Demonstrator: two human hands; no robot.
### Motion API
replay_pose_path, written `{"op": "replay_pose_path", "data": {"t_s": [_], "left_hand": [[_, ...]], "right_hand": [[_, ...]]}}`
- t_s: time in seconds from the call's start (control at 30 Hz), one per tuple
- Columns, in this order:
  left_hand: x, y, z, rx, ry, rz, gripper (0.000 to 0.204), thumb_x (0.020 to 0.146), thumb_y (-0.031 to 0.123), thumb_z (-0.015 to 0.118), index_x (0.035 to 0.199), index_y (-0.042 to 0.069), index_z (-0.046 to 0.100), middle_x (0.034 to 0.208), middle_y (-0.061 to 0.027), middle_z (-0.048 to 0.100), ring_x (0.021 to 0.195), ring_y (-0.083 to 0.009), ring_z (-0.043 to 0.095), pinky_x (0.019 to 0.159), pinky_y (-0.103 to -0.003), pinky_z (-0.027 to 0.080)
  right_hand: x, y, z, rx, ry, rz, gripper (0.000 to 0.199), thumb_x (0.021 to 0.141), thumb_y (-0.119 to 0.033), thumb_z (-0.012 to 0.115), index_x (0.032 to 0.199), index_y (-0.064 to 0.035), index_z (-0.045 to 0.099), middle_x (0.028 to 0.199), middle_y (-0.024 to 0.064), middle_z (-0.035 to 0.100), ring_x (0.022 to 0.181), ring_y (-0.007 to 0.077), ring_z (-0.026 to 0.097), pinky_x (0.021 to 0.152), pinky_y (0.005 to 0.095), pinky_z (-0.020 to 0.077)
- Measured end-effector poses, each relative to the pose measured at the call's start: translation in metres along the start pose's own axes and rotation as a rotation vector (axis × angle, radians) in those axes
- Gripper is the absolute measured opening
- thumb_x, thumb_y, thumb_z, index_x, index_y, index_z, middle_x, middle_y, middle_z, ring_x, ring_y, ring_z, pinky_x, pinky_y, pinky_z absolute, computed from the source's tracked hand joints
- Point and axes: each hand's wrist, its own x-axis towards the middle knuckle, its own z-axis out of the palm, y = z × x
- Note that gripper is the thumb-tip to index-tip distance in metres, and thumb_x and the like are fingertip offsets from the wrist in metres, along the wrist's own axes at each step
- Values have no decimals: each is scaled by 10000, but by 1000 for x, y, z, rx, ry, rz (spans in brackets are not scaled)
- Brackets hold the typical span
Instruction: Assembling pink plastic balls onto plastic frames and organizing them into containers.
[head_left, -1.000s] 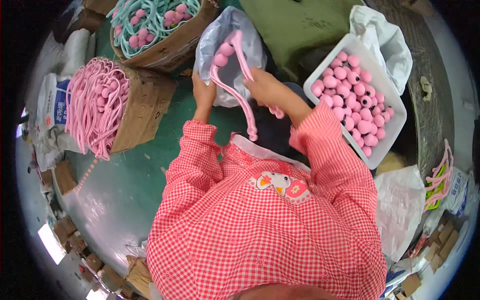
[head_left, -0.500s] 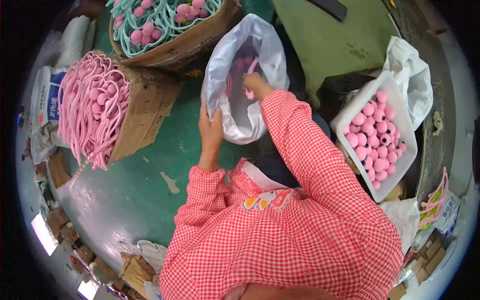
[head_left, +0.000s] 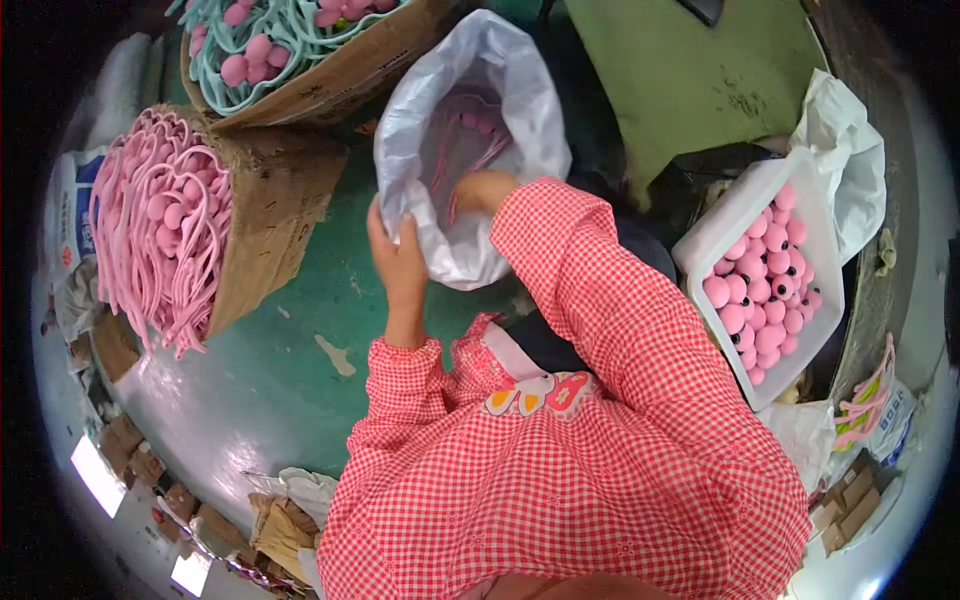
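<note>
A white plastic bag (head_left: 545, 110) stands with its mouth wide, its floor holding pink cords (head_left: 440, 150) and a few pink balls (head_left: 480, 122). My left hand (head_left: 402, 268) grips the bag's near-left rim, thumb on the inside and fingers against the outer wall. Reaching down into the mouth, my right hand (head_left: 484, 190) is closed with its fingers partly hidden; a pink cord end (head_left: 452, 207) shows beside them. My right sleeve lies across the bag's near-right rim.
At left stands a cardboard box (head_left: 275, 215) of pink cords with balls. Behind it, another box (head_left: 330, 85) holds light-green cords with pink balls. A white tray (head_left: 690, 250) of pink balls with black dots is at right, near a green sheet (head_left: 690, 80).
My right hand has moved lower and leftward inside the bag, taking the pink cord down with it. My left hand stays on the rim. The whole view has shifted slightly.
</note>
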Motion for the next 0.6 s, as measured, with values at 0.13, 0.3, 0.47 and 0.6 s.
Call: {"op": "replay_pose_path", "data": {"t_s": [0.13, 0.3, 0.47, 0.6], "left_hand": [[-4, 65, 29, 830, 530, 750, 446, 800, -7, 518, 1246, -19, 525, 1011, -178, 601, 1015, -364, 570, 933, -377, 432], [57, 46, 142, 64, -233, 287, 255, 792, -5, 477, 999, 1, 625, 975, -157, 630, 951, -267, 603, 841, -366, 467], [250, -201, 84, 584, -250, 173, 418, 775, 224, 642, 1132, 7, 607, 1074, -231, 640, 916, -282, 644, 833, -387, 502], [249, -204, 228, 664, -722, 305, 435, 803, 220, 607, 1181, 7, 575, 1135, -220, 614, 965, -285, 624, 852, -383, 493]], "right_hand": [[-104, -41, -29, -227, 268, -5, 302, 851, -279, 554, 1025, -98, 722, 1095, 120, 688, 1067, 287, 638, 833, 487, 480], [-239, -27, 13, -320, 624, 100, 171, 770, -172, 636, 912, -94, 691, 954, 83, 688, 961, 268, 637, 880, 439, 423], [-354, -26, 79, 7, 1247, -430, 225, 757, -81, 670, 977, -62, 625, 914, 44, 620, 869, 223, 589, 832, 435, 420], [-442, 2, 151, 44, 1432, 27, 191, 759, -84, 655, 949, -83, 639, 806, 10, 630, 701, 226, 597, 730, 413, 424]]}}
